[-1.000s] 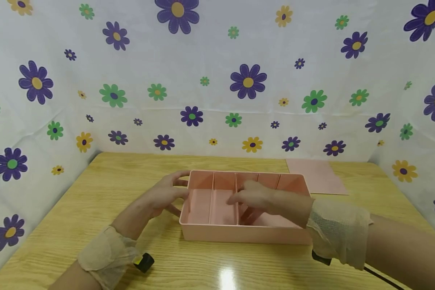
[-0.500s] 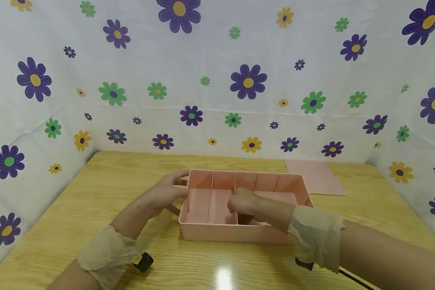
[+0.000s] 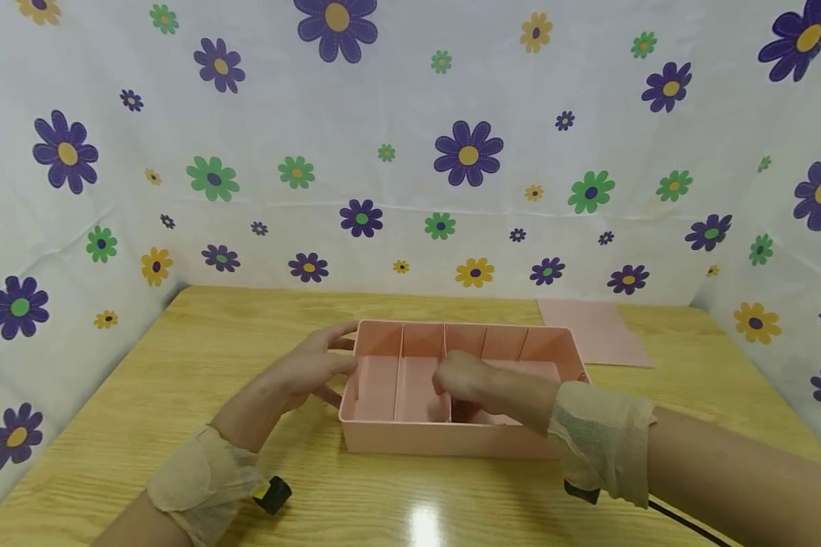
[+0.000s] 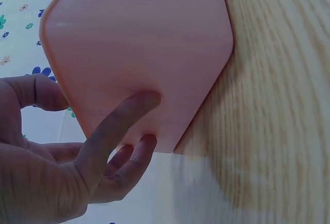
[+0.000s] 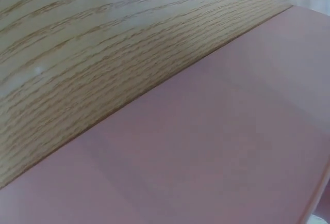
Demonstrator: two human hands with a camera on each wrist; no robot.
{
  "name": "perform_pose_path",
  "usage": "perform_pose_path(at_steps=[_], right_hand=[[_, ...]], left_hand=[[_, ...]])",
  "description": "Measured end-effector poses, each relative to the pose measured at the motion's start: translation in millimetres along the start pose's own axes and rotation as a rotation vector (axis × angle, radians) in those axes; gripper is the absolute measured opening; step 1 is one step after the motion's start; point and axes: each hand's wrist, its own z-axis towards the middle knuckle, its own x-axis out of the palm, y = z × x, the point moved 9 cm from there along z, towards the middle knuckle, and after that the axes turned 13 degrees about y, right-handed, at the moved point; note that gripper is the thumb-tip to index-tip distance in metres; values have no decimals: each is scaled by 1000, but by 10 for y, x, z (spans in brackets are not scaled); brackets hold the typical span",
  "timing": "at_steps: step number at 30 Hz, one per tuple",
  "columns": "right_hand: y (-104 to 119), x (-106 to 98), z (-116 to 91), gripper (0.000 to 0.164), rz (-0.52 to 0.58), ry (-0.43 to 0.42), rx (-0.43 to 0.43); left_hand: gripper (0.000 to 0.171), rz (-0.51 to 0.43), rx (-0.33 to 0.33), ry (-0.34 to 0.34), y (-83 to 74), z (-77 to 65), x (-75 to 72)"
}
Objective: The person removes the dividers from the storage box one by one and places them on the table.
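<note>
A long pink divider box (image 3: 451, 441) lies on the wooden table, its thin upright partitions splitting it into compartments. My left hand (image 3: 311, 368) rests against the box's left end. In the left wrist view its thumb (image 4: 121, 118) lies along the outer end wall, with the other fingers spread near the corner. Inside the box, my right hand (image 3: 467, 377) pinches a divider (image 3: 445, 342) right of the second compartment, knuckles up and fingers curled over its top edge. Its fingertips are hidden. The right wrist view shows only the box's outer side wall (image 5: 206, 141) and table.
Behind the box's right end, a flat pink sheet (image 3: 598, 334) lies on the wooden table (image 3: 280, 311). Flower-print cloth (image 3: 410, 182) hangs behind and at both sides. A black camera (image 3: 272, 495) sits at my left wrist, and a cable runs from the right wrist.
My right hand has gone from loosely spread over the compartments to curled over the divider, its forearm shifting left. The left hand and the box stay in place.
</note>
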Motion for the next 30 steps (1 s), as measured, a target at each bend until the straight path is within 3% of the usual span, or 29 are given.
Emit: perform_pose_path(at_steps=[10,30], right_hand=[[134,-18,-107,28,88,77,-24],[316,-151,-294,31,162,98,-36]], left_hand=[[70,1,9,14,-26,-13,7],[68,6,5,10,-6,7,16]])
